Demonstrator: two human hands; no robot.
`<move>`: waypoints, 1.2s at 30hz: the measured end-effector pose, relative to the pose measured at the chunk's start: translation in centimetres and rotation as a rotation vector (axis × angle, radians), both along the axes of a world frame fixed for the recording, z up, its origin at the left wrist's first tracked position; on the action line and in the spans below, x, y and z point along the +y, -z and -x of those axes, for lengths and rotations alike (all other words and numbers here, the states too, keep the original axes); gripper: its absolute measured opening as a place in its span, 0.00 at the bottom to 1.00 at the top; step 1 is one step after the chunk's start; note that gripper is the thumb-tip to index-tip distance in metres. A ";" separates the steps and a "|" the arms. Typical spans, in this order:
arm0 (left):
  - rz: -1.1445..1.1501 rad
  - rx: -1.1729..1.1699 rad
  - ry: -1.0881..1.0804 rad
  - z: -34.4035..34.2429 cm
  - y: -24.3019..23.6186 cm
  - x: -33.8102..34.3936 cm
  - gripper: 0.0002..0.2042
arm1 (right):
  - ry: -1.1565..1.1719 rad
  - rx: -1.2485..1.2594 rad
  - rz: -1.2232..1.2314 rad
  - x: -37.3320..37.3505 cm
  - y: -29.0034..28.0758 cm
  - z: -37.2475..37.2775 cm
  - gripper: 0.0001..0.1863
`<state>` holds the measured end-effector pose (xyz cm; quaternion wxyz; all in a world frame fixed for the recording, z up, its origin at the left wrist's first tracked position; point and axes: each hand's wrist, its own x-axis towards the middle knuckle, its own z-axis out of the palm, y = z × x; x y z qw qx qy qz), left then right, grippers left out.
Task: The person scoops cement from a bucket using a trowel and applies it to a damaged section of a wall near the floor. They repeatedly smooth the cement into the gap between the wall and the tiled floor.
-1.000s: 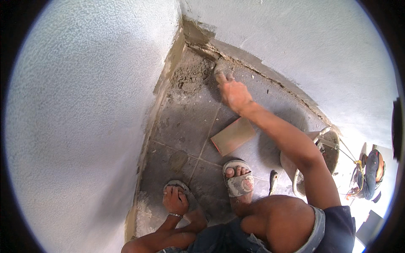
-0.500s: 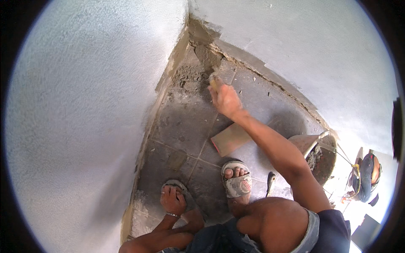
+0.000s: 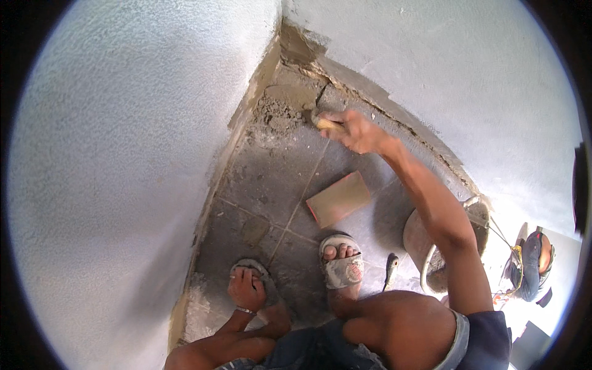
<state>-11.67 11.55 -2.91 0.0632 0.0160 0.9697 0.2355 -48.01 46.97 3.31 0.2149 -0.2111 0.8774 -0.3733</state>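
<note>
My right hand [image 3: 356, 131] is closed round the pale wooden handle of a trowel [image 3: 328, 124] near the corner of the floor. Its mud-coloured blade [image 3: 290, 95] lies low over a heap of crumbly grey mortar [image 3: 277, 116], and its edges blend with the mortar. Down at the left, my left hand [image 3: 248, 290] rests with curled fingers over the front of my left sandal [image 3: 271, 287]. Whether those fingers grip anything is hidden.
A flat rectangular board [image 3: 339, 199] lies on the grey tiles [image 3: 265, 179] by my right sandal [image 3: 342, 265]. Beside that foot is a dark-handled tool [image 3: 391, 270]. A mortar-stained bucket [image 3: 419, 237] stands under my right forearm. White walls [image 3: 142, 123] meet at the corner; another person [image 3: 533, 265] is at far right.
My right hand has moved right and slightly toward me with the trowel, whose blade now shows flatter over the mortar. My left hand stays at the sandal.
</note>
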 end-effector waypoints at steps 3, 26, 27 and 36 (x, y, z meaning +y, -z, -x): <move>-0.007 -0.005 -0.026 0.0 -0.5 0.2 0.07 | -0.085 0.110 0.000 0.8 -0.9 -1.8 0.23; -0.001 0.011 -0.007 0.5 -1.0 0.3 0.04 | -0.309 -0.115 -0.067 -1.6 -0.7 -3.3 0.18; -0.031 0.032 -0.020 0.2 -1.0 0.4 0.04 | -0.301 -0.075 -0.102 -2.0 -1.9 -4.3 0.20; 0.023 -0.019 -0.020 0.0 -0.6 -0.2 0.04 | 0.546 -0.072 -0.133 -1.9 -1.9 -8.6 0.21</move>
